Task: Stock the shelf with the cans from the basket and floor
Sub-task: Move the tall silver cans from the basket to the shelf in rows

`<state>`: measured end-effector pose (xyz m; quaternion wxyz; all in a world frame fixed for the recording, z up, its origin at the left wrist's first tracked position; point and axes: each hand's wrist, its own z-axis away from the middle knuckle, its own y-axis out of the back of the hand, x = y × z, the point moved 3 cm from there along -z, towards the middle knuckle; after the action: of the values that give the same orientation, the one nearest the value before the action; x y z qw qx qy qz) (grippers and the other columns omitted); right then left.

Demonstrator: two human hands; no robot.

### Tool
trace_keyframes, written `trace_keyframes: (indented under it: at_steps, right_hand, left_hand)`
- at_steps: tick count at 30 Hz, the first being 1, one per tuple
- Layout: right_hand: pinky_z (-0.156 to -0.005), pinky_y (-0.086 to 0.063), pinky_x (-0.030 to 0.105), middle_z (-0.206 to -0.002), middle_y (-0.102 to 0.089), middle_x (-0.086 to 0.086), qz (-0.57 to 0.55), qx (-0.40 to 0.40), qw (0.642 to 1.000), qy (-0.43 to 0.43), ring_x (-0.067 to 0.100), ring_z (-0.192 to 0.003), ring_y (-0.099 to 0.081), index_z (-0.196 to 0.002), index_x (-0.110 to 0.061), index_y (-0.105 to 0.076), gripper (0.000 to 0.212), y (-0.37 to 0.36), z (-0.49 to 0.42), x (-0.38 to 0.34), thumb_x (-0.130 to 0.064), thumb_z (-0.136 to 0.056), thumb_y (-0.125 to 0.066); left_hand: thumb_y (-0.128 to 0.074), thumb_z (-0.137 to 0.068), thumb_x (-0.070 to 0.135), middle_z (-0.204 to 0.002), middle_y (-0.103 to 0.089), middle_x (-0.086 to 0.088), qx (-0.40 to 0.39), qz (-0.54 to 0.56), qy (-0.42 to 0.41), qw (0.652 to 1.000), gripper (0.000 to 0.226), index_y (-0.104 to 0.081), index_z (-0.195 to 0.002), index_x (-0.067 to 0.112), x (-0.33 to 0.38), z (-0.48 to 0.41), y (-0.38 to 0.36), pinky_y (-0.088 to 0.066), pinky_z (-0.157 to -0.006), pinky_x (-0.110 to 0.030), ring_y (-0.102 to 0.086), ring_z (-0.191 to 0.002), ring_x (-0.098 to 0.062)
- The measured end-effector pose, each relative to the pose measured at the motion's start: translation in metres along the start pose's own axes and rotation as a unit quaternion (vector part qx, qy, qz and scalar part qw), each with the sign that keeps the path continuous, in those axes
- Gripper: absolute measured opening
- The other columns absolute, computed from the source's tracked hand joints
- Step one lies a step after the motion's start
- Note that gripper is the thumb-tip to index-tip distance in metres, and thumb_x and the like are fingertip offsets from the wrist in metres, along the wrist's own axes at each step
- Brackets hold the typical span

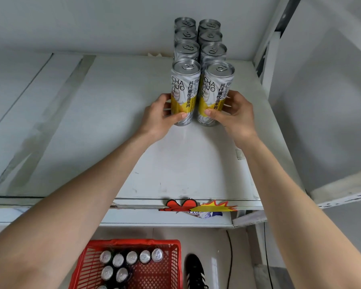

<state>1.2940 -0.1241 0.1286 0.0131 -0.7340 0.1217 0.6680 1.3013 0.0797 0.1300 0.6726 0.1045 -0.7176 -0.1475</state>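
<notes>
Two rows of tall silver-and-yellow cans stand on the white shelf (pixel 186 163), running back toward the wall. My left hand (pixel 161 117) is wrapped around the front can of the left row (pixel 184 88). My right hand (pixel 236 113) grips the front can of the right row (pixel 214 90). Both front cans stand upright on the shelf, side by side and almost touching. Behind them several more cans (pixel 198 40) line up. Below, a red basket (pixel 171 268) on the floor holds several dark cans (pixel 131 257) seen from the top.
A shelf upright (pixel 267 59) rises just right of the cans. A red and yellow price sticker (pixel 198 206) hangs on the shelf's front edge. A black shoe (pixel 194 272) and a black cable (pixel 230 257) lie on the floor beside the basket.
</notes>
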Motion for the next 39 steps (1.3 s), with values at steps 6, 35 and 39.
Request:
trace_keyframes:
  at_steps: [6,35,39]
  right_hand:
    - [-0.093,-0.055,0.047,-0.11,-0.073,0.004,0.012,0.002,1.0,0.001,0.022,-0.102,-0.07,-0.115,-0.013,-0.064,0.069,-0.004,-0.01,0.0,-0.03,-0.053,-0.09]
    - [-0.112,-0.024,0.053,-0.156,-0.032,0.015,0.488,0.088,0.863,0.097,0.034,-0.141,-0.032,-0.15,-0.012,-0.031,0.068,-0.019,0.149,-0.021,-0.05,-0.096,-0.046]
    - [-0.114,-0.018,0.057,-0.158,-0.029,0.015,0.522,0.092,0.843,0.092,0.033,-0.145,-0.026,-0.151,-0.014,-0.029,0.07,-0.022,0.195,-0.024,-0.053,-0.095,-0.041]
  left_hand:
    - [-0.074,-0.08,0.009,-0.116,-0.065,-0.013,0.007,-0.003,0.007,1.0,0.049,-0.051,-0.124,0.006,0.0,-0.015,-0.001,-0.054,-0.086,-0.029,-0.066,-0.1,-0.024]
    - [-0.036,-0.093,0.055,-0.155,-0.028,-0.01,0.066,-0.507,-0.12,0.851,0.066,-0.03,-0.147,0.018,-0.002,0.136,0.043,-0.01,-0.112,-0.063,-0.017,-0.145,-0.03]
    - [-0.034,-0.093,0.056,-0.155,-0.029,-0.011,0.044,-0.509,-0.118,0.851,0.066,-0.032,-0.146,0.017,-0.007,0.183,0.051,-0.01,-0.112,-0.064,-0.018,-0.145,-0.03]
